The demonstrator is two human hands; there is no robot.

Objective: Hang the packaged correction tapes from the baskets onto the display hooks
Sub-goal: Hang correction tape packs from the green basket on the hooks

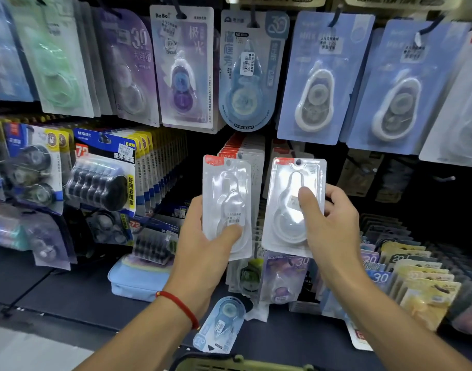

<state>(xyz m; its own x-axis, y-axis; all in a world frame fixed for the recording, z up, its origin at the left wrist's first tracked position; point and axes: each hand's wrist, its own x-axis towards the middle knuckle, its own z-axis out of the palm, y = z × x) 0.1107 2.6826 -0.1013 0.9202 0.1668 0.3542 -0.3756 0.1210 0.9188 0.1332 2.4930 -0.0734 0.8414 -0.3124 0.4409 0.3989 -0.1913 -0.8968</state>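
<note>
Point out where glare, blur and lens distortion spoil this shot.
Head view: glare whitens the blister pack in the right hand; the left hand holds a hazier pack; hanging packs at the left edge smear; shelf lines bow toward the corners.

**A stationery shop aisle**

Rows of blister-packed correction tapes hang from display hooks on a dark rack. Many packs carry price stickers, and more stock stands filed in rows lower down.
</note>
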